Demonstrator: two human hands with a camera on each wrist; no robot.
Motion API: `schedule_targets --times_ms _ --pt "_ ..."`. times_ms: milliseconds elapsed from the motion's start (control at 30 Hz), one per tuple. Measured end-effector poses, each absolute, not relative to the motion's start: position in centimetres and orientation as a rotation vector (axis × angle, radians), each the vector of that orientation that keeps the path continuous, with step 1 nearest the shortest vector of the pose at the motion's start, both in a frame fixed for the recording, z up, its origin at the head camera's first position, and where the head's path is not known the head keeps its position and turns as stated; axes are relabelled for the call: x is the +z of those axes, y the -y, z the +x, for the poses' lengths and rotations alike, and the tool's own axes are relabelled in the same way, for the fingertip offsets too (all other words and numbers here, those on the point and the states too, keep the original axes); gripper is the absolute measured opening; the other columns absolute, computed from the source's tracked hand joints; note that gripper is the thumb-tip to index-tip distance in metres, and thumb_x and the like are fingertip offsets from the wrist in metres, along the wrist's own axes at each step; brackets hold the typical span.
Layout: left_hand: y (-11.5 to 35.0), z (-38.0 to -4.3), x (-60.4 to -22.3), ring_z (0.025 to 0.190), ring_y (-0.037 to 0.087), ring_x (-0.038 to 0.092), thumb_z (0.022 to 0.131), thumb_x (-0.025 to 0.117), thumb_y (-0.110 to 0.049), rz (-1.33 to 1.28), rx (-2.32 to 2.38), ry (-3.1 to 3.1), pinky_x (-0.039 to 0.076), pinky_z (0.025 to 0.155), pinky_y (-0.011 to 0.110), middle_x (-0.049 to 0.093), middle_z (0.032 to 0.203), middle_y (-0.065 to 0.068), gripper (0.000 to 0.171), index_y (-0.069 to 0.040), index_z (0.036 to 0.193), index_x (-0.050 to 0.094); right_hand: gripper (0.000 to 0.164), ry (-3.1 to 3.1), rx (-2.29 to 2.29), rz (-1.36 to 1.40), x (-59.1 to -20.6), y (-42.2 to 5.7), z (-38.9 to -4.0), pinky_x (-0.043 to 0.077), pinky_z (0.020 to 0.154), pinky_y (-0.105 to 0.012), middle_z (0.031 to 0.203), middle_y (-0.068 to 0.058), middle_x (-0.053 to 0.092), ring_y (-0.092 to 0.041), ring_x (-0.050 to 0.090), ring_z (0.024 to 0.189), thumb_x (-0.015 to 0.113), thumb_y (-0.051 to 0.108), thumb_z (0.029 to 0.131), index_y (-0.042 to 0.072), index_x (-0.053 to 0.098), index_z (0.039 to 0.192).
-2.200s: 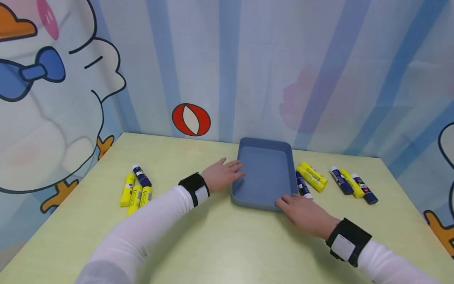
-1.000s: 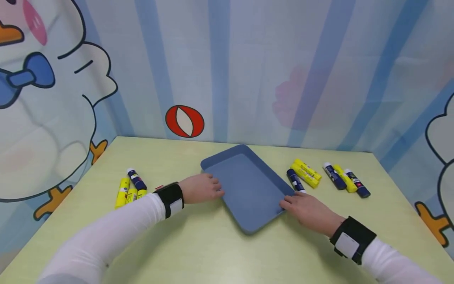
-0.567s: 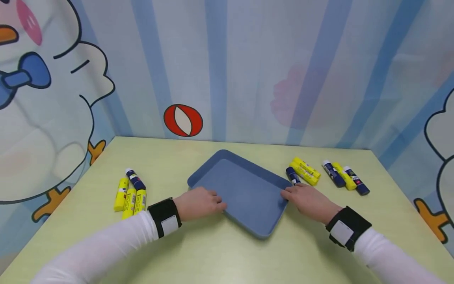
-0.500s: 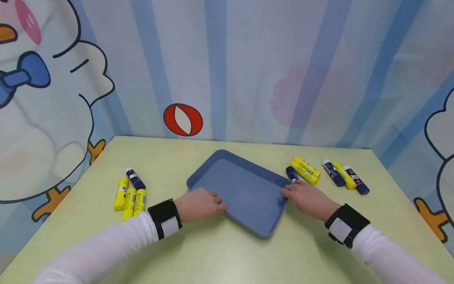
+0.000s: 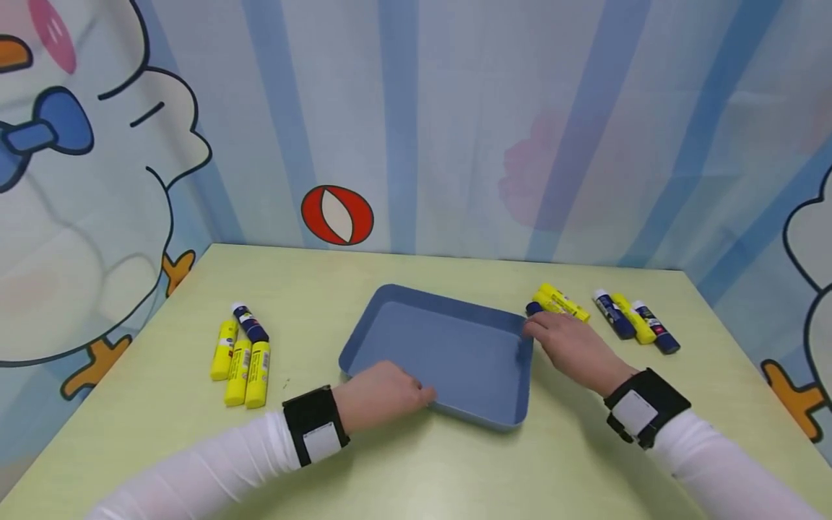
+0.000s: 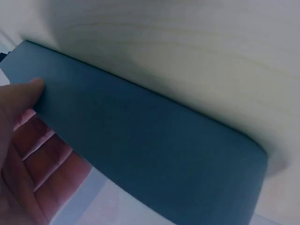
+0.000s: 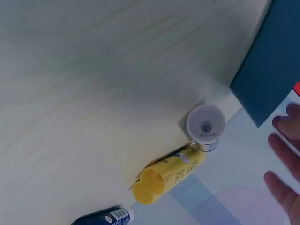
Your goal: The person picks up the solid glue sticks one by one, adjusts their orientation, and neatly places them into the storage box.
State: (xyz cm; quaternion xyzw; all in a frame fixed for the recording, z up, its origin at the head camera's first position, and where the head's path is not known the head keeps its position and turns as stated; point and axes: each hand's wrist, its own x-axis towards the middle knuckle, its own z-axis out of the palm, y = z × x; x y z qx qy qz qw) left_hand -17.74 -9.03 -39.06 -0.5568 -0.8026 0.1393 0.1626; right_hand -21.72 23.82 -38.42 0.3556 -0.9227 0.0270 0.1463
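A shallow blue-grey tray (image 5: 442,354) lies on the table, its long side running nearly crosswise. My left hand (image 5: 383,393) pinches its near wall: in the left wrist view the thumb (image 6: 28,93) presses the outer face of the tray wall (image 6: 140,136), with the other fingers behind it. At the right end, my right hand (image 5: 578,350) has its fingertips by the rim. The right wrist view shows those fingers (image 7: 281,152) loosely spread near a tray corner (image 7: 262,98); whether they touch it I cannot tell. A dark blue glue stick (image 5: 534,308) is partly hidden behind this hand.
Left of the tray lie several yellow glue sticks (image 5: 258,375) and a dark blue one (image 5: 250,323). Beyond my right hand are yellow glue sticks (image 5: 564,303); farther right, a yellow one (image 5: 633,318) lies between two blue ones. A printed curtain (image 5: 448,130) backs the table.
The tray has turned counterclockwise from lengthwise to nearly crosswise. My left hand has come from its left wall toward me and now pinches the near wall; my right hand has shifted slightly away from me.
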Motion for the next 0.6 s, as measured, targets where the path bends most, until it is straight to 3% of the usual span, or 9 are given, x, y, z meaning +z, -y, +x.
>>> schedule_targets --times_ms 167,367,433,600 --pt "7.9 -16.9 -39.1 0.053 0.006 0.013 0.086 0.065 -0.001 -1.568 0.357 2.339 0.016 0.046 0.021 0.027 0.056 -0.008 0.02 -0.017 0.082 0.053 0.024 2.717 0.232 0.702 -38.0 -22.9 -20.6 0.054 0.071 -0.043 0.103 -0.018 0.065 -0.031 0.064 0.09 0.068 0.008 0.09 -0.003 0.061 0.11" --pt "6.1 -15.8 -39.3 0.051 0.004 0.014 0.084 0.064 0.001 -1.517 0.322 2.385 0.018 0.041 0.02 0.032 0.054 -0.009 0.02 -0.018 0.087 0.061 0.055 3.023 0.409 0.311 -37.3 -21.9 -19.6 0.048 0.049 -0.036 0.068 -0.009 0.057 -0.022 0.058 0.059 0.063 0.025 0.095 -0.014 0.044 0.128" --pt "5.7 -15.5 -39.3 0.051 0.004 0.014 0.085 0.064 0.001 -1.509 0.311 2.403 0.017 0.041 0.02 0.031 0.053 -0.009 0.019 -0.018 0.087 0.06 0.06 3.087 0.446 0.262 -37.4 -21.8 -19.5 0.046 0.048 -0.034 0.065 -0.006 0.054 -0.019 0.056 0.057 0.064 0.026 0.094 -0.016 0.041 0.13" --pt "5.2 -14.8 -39.4 0.048 0.003 0.02 0.085 0.064 0.0 -1.485 0.3 2.429 0.021 0.039 0.02 0.038 0.052 -0.009 0.019 -0.018 0.085 0.059 0.05 3.155 0.605 0.236 -38.1 -21.7 -19.3 0.046 0.045 -0.031 0.062 -0.004 0.055 -0.013 0.056 0.047 0.066 0.018 0.093 -0.015 0.048 0.126"
